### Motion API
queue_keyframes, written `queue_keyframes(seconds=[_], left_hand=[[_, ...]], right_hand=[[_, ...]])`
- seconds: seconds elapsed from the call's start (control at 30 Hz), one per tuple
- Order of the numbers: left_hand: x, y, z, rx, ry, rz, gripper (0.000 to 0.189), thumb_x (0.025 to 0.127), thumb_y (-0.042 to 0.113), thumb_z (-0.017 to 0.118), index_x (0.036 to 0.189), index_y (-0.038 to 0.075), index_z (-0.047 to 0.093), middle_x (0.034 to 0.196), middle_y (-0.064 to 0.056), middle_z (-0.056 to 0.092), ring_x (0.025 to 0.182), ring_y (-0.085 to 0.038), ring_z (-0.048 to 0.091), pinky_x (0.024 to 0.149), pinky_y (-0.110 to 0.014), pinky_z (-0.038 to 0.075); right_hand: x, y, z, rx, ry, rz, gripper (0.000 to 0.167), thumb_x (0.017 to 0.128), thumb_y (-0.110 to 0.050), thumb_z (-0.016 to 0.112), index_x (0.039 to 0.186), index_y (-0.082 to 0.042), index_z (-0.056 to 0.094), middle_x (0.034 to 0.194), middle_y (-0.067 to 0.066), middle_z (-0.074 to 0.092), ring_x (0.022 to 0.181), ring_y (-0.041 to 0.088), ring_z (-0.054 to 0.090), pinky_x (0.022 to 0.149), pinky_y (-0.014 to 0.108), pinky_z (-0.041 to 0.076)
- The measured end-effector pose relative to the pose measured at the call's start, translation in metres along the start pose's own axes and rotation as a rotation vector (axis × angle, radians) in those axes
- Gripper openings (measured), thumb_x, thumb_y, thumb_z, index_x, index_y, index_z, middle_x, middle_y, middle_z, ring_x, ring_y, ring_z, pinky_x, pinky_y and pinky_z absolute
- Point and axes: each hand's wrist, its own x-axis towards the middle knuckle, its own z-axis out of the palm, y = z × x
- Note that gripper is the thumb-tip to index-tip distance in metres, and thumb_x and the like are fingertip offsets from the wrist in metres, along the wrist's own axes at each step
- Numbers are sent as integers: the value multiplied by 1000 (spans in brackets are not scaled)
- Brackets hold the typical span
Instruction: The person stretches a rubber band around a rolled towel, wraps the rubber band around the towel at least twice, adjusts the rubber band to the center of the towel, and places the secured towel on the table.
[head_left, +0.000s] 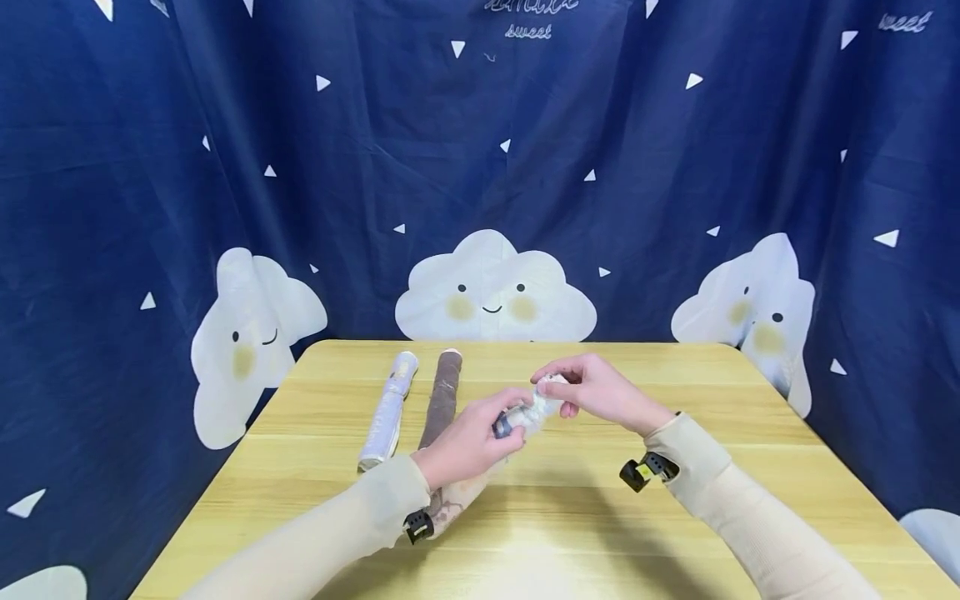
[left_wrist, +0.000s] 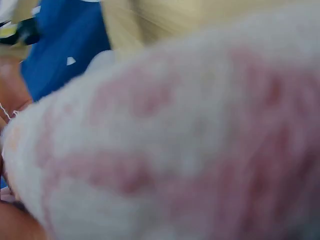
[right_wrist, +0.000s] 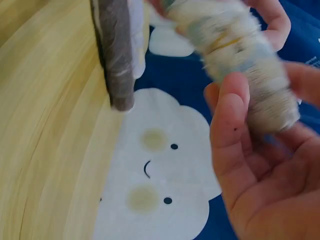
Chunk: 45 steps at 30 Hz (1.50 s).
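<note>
Both hands hold a rolled towel (head_left: 531, 414) up over the table. It is fuzzy and whitish, with blue and yellow marks in the right wrist view and pink patches (left_wrist: 175, 125) close to the camera in the left wrist view. My left hand (head_left: 471, 437) curls its fingers and thumb round the roll, whose lower part runs back beneath the left wrist. At the far end, my right hand (head_left: 600, 392) pinches the roll; thumb and fingers (right_wrist: 231, 117) lie on either side of its tip.
Left of the hands, a lavender roll (head_left: 386, 417) and a dark brown roll (head_left: 442, 396) lie side by side on the wooden table (head_left: 675, 500). The brown one is partly hidden by the left hand. Behind the table hangs a blue curtain (head_left: 487, 192) with clouds.
</note>
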Motion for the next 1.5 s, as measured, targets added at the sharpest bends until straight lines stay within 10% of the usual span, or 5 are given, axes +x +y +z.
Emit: queue_keyframes(seconds=[0.37,0.8,1.17,1.5], left_hand=[[0,3,-3,-308,-30,-111,32,99,10,56,125,26,48,126,-1,68,95,-12,65,81,-28,55],[-2,11,10,314,210,230,45,96,20,67,139,19,54,110,1,66,80,-7,61,67,-14,51],[10,23,1,425,-5,126,39,93,18,65,131,18,58,110,1,64,76,-6,56,64,-15,46],[10,22,5,504,7,210,35,86,12,65,120,13,57,86,2,53,57,-6,44,50,-13,34]], right_hand=[[-3,10,-6,84,-128,-259,33,91,-14,74,123,-10,69,110,8,72,81,18,68,72,30,58],[-6,4,-1,-7,16,-167,22,95,-23,71,113,-12,72,92,6,72,73,17,65,66,28,57],[-2,15,3,-63,69,-149,14,92,-11,70,106,-15,74,85,4,71,64,13,59,58,26,52],[0,13,9,-58,42,-145,13,92,-10,70,104,-13,74,86,5,72,70,19,65,64,33,58]])
